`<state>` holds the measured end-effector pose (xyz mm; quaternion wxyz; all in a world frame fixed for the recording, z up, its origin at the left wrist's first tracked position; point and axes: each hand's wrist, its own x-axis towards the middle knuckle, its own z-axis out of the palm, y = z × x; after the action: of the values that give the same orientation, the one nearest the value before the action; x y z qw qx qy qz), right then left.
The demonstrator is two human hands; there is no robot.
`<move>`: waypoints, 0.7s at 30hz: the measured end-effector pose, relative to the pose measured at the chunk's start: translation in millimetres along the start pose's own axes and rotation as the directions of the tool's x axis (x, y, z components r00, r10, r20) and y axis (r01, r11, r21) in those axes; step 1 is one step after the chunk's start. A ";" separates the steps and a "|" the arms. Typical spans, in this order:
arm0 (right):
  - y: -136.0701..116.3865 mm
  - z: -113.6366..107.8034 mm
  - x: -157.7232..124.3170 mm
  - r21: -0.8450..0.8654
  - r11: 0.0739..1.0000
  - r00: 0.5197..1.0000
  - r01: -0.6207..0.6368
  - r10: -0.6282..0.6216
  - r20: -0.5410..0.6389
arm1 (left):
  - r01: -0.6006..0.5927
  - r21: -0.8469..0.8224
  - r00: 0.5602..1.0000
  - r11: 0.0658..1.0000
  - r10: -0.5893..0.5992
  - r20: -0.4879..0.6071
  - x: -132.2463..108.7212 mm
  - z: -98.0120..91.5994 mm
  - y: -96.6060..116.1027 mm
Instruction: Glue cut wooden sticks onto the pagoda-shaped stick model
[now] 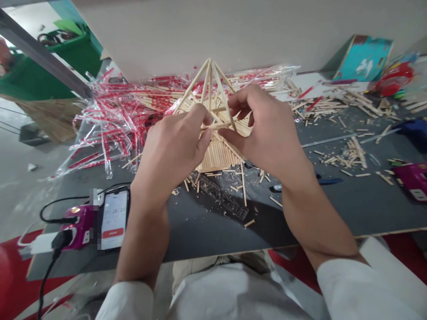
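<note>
A model of thin wooden sticks (213,162) stands in front of me, with a slatted base and slanted sticks meeting at a peak. My left hand (178,142) is closed, thumb and index finger pinching one end of a short wooden stick (218,126) that lies crosswise at the frame. My right hand (262,129) curls around a slanted stick (227,104) on the right side of the frame, its thumb at the other end of the short stick. The hands hide part of the model's middle. Below it, a clear plastic ruler-like strip (227,200) lies among stick scraps.
Plastic wrappers with red bands (113,120) pile up at the back left. A phone (114,218) and a purple power socket (78,224) sit at front left. Cut sticks (355,153), a teal board (363,60) and another purple block (412,178) are on the right.
</note>
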<state>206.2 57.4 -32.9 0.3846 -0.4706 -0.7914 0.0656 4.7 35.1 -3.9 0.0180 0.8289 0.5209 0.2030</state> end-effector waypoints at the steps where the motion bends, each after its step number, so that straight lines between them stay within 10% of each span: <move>1: 0.3 0.7 0.3 -0.011 1.000 1.000 0.009 -0.009 -0.006 | -0.001 0.007 1.000 1.000 0.001 0.000 -0.3 -0.6 0.2; 11: -2.8 0.9 0.1 -0.081 0.997 0.999 0.016 -0.020 -0.050 | 0.028 0.019 0.999 0.999 -0.028 -0.035 -9.4 -15.1 -9.3; 21: -10.9 7.2 0.7 -0.294 0.917 0.948 0.270 -0.306 -0.084 | 0.117 0.102 0.989 0.988 -0.126 0.082 -5.5 -14.6 -5.4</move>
<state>193.6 53.8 -32.4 0.3698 -0.4013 -0.8272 -0.1342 -7.2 30.1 6.4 0.0133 0.8036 0.5785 0.1394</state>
